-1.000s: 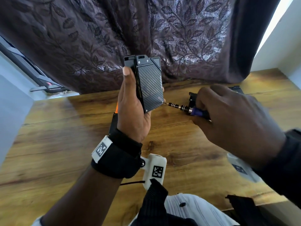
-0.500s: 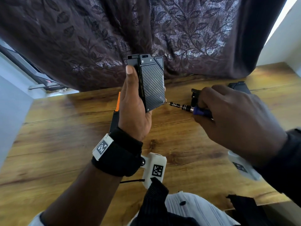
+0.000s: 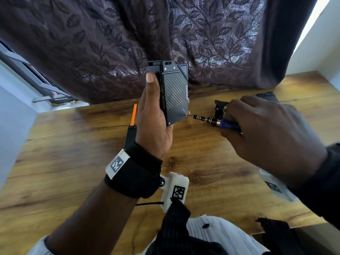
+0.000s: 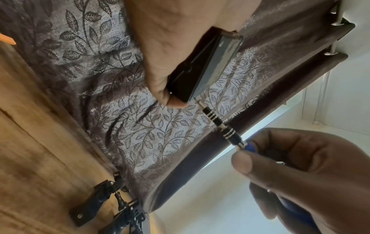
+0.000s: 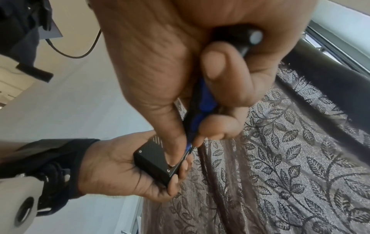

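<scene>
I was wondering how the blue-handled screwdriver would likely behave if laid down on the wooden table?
The screwdriver looks round and slim, so it would probably roll on the smooth table. Its metal shaft appears rigid and unlikely to flex. The right hand steers it with thumb and fingers, suggesting it is light.

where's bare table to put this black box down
Widest bare wood: the left of the table, between the orange tool and its left edge. Another patch lies mid-table, between the left hand and right hand. Crowded: far right, where a black bracket and another black part sit past the screwdriver.
</scene>
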### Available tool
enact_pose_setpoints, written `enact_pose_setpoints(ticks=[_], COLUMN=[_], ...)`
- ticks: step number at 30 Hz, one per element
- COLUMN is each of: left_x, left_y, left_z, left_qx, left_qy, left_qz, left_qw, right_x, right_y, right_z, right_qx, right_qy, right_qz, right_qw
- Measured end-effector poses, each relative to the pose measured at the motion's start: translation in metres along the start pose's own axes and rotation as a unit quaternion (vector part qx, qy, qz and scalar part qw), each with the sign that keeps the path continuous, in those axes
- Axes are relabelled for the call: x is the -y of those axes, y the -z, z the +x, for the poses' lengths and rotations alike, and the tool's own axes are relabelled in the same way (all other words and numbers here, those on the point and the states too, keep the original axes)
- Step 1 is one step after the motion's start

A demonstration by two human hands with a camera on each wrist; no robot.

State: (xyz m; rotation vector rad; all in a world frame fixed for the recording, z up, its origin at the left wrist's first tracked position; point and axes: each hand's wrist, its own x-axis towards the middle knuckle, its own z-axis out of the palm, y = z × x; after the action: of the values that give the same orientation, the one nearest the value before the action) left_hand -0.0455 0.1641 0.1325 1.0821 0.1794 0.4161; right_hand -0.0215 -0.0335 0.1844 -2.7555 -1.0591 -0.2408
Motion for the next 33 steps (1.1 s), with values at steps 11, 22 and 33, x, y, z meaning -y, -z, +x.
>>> enact_pose_setpoints(ticks=[11,22,33], left_x=[-0.005,-0.007,-0.025], left_y=[0.008,0.025,0.053], left_z=[-0.013,-0.041,-0.037], left_qx=[-0.019,-0.066,-0.07], left_qy=[-0.019,-0.014,0.006], left_qz=[0.017,0.002,-0.016], left_qw=[0.999,0.998,0.997], right_x=[0.013,0.032,0.067], right_y=[-0.002,-0.006,-0.006], right_z=[0.001,-0.009,0.002], right_qx=[0.055,0.075,0.078], right_qy=[-0.003,0.014,0.004], right_qz=[0.013,-0.01,-0.041], right_qw=[0.998,0.997,0.996])
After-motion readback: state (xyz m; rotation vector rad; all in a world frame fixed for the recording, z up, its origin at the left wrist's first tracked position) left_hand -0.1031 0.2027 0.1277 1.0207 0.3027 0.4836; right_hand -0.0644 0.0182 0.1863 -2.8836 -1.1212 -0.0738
